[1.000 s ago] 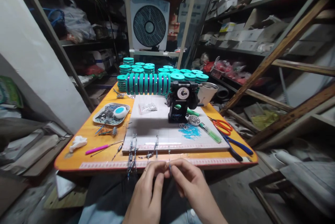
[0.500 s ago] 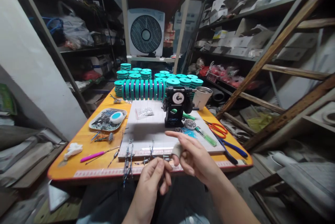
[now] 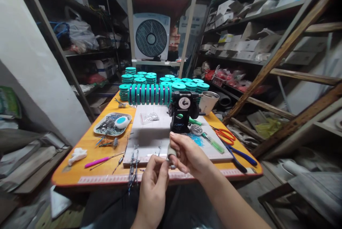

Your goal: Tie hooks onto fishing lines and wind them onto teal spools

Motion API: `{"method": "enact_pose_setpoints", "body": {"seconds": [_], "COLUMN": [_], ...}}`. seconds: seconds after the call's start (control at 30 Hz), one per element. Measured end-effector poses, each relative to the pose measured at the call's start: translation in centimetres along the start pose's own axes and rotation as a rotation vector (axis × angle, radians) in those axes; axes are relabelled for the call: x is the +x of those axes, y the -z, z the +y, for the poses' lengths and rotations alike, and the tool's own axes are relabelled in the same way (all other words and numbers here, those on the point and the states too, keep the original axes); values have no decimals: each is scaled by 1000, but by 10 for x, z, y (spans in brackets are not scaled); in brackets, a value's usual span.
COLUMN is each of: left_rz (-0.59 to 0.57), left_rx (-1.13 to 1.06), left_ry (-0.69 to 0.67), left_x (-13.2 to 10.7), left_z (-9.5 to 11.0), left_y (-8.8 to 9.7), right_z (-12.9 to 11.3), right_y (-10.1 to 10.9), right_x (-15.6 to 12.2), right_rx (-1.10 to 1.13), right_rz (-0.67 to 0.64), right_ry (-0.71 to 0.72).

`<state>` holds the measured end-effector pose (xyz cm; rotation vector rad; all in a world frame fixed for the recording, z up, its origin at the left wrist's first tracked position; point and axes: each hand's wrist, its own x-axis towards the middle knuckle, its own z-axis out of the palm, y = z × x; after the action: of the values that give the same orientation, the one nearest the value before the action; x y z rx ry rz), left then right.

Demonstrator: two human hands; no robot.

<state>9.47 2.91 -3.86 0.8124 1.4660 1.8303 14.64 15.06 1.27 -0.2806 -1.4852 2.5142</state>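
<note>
My left hand [image 3: 154, 181] is raised in front of the orange table's [image 3: 80, 172] near edge, fingers curled in a pinch on a thin dark wire piece. My right hand [image 3: 187, 156] meets it from the right, thumb and bandaged forefinger pinched on the same small piece [image 3: 171, 166]. Just beyond the hands lies a white work board [image 3: 157, 132] with several finished wire pieces [image 3: 133, 163] hanging over its front edge. A black winding machine [image 3: 183, 111] stands on the board, carrying a row of teal spools [image 3: 149, 94].
A tray of small parts [image 3: 112, 122] and a pink tool [image 3: 97, 160] lie at the left. Orange scissors [image 3: 226, 135], blue pliers [image 3: 242, 156] and a metal cup [image 3: 208, 101] are at the right. Stacked teal spools [image 3: 162, 79] stand behind. Shelving surrounds the table; a wooden ladder [image 3: 280, 54] leans right.
Both hands rose from below the table edge. My right hand swung out with fingers spread, then came back and pinched the small piece against my left hand.
</note>
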Motion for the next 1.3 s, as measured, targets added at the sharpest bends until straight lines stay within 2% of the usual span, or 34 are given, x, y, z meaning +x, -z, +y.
{"method": "enact_pose_setpoints", "body": {"seconds": [0.07, 0.2, 0.4, 0.6, 0.67, 0.73, 0.87, 1.03, 1.2, 1.3], "left_rz": [-11, 61, 73, 147, 135, 103, 68, 183, 226, 225], "left_rx": [-27, -92, -171, -107, -79, -47, -26, 178, 394, 347], "left_ry": [2, 11, 30, 32, 2, -63, -167, -243, -338, -270], "left_x": [-1, -4, -6, -2, 0, 3, 2, 3, 6, 3], "left_z": [3, 6, -1, 2, 3, 3, -2, -6, -7, -7], "left_y": [-2, -6, -7, -2, 0, 2, 2, 5, 10, 6], "right_z": [2, 4, 5, -10, -15, -17, -12, -3, -2, -4], "right_y": [0, 0, -2, 0, 0, 0, -1, -4, -4, -2], "right_x": [1, 1, 1, -5, -7, -7, -3, 8, 8, 5], "right_rx": [33, 74, 80, -166, -207, -163, 59, 259, 310, 293], "right_rz": [28, 66, 61, 23, 29, -14, -135, -26, 29, 21], "right_ry": [-1, -39, -47, 26, 29, 26, 11, -84, -103, -90]}}
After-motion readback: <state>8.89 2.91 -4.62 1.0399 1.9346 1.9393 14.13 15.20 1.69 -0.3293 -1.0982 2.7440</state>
